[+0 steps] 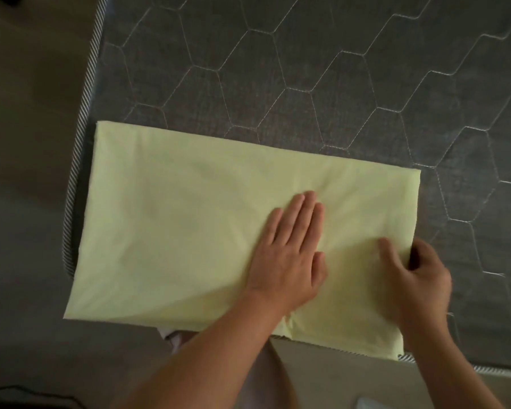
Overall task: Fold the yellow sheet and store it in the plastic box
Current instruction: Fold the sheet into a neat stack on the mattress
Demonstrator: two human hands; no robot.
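Our left hand lies flat, fingers straight and together, pressing down on the middle of the sheet. Our right hand is at the sheet's right edge, thumb on top and fingers curled round the edge: a pinch on the fabric, we'd say.

The sheet is a neat yellow rectangle several layers thick. It sits at the near corner of the mattress, its near edge hanging just over the side.

We read this as mid-fold: one hand anchors the centre line and the other is set to carry the right end across to the left. That move calls for lifting all the layers together, keeping the anchor firm and lining up the corners on the far side.

Around us are grey quilted ticking, striped piping along the mattress edge and bare floor to the left. Nothing lies on the sheet's path.

The box? We can't make it out. A pale corner shows at the bottom edge, too little of it to name.
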